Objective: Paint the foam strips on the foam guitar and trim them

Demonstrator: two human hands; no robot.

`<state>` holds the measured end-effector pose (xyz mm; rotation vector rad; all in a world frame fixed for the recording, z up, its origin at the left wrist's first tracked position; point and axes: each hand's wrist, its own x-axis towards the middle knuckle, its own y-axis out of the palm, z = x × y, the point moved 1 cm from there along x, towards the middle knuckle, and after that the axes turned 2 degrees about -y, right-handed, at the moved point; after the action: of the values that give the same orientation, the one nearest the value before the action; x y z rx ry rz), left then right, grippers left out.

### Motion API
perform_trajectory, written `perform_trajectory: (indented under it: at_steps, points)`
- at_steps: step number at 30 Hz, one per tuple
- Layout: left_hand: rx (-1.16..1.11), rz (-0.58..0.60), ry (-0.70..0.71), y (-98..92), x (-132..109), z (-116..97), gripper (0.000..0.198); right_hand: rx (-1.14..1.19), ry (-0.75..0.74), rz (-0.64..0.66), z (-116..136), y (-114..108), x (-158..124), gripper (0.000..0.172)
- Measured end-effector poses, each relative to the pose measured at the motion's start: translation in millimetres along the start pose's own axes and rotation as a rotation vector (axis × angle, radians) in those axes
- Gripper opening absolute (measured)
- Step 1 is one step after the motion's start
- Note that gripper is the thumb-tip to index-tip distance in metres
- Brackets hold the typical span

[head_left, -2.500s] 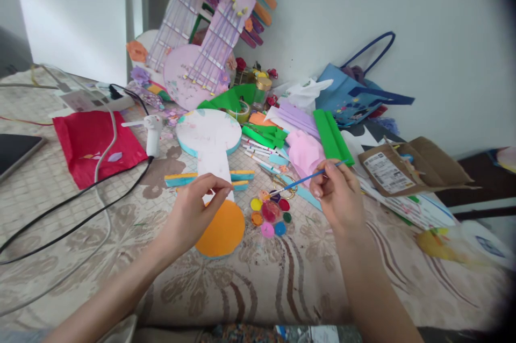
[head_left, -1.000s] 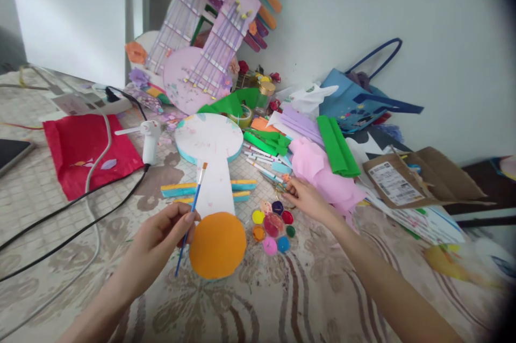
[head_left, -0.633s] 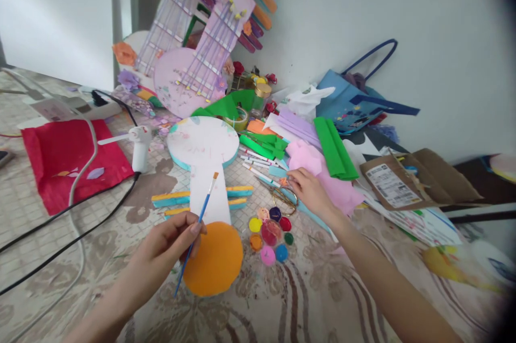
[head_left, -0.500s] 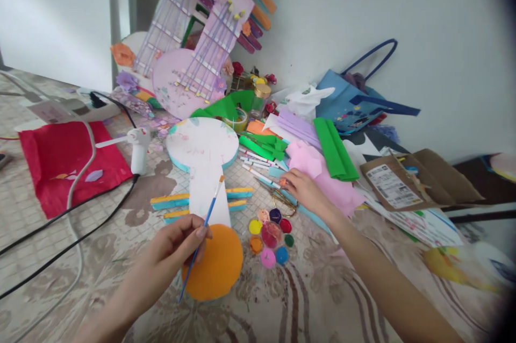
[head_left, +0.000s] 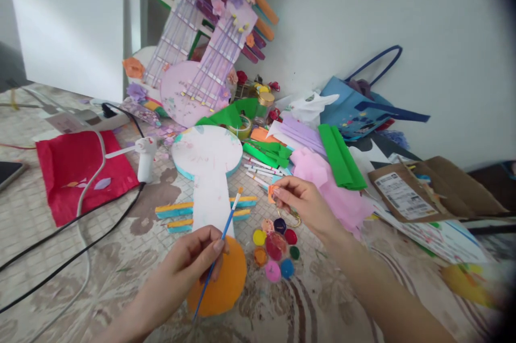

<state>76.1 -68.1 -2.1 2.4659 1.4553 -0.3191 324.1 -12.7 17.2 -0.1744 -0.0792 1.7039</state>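
Observation:
My left hand (head_left: 197,257) is closed around a blue-handled paintbrush (head_left: 221,246), its orange-tinted bristles pointing up and away. Beneath that hand lies a board shaped like a stringed instrument, with an orange painted round end (head_left: 229,284), a white neck (head_left: 210,198) and a white rounded body (head_left: 206,150). Orange-and-blue sticks (head_left: 173,208) jut from the neck's sides. My right hand (head_left: 300,198) pinches a small orange scrap (head_left: 271,193), possibly paper or cloth, above the markers (head_left: 258,177). Just below it sits a flower-shaped set of paint pots (head_left: 276,249).
Behind stand decorated lilac instrument shapes (head_left: 189,87). Left are red cloth (head_left: 80,171), a white glue gun (head_left: 145,157) and trailing cables (head_left: 116,214). Pink fabric (head_left: 338,200), a green roll (head_left: 342,157), a blue bag (head_left: 350,106) and a cardboard package (head_left: 427,187) fill the right.
My right hand has lifted off the markers and scissors, moving slightly toward me with the orange scrap now showing clearly. The left hand still holds the brush. The view has shifted a little.

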Motion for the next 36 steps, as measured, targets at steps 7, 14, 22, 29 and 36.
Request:
perform_trajectory:
  at_steps: [7, 14, 22, 29, 36]
  points:
    - [-0.002, 0.028, 0.028, 4.7, -2.4, 3.5, 0.032, 0.381, 0.243, 0.165, -1.5, 37.3, -0.6, 0.021]
    - [0.005, 0.044, 0.044, 6.7, -4.2, 0.6, 0.033, 0.584, 0.363, 0.226, 5.2, 46.5, 2.5, 0.023]
    - [0.0, 0.093, 0.019, 6.7, -7.3, 6.3, 0.031, 0.597, 0.388, 0.276, 7.9, 43.7, 4.8, 0.028]
    - [-0.009, 0.097, 0.002, 5.7, -9.4, 6.5, 0.033, 0.509, 0.3, 0.291, 6.8, 36.4, 6.5, 0.025]
    - [0.031, 0.081, 0.005, 7.3, -9.6, 1.1, 0.034, 0.374, 0.202, 0.304, 3.3, 30.0, 11.6, 0.022]
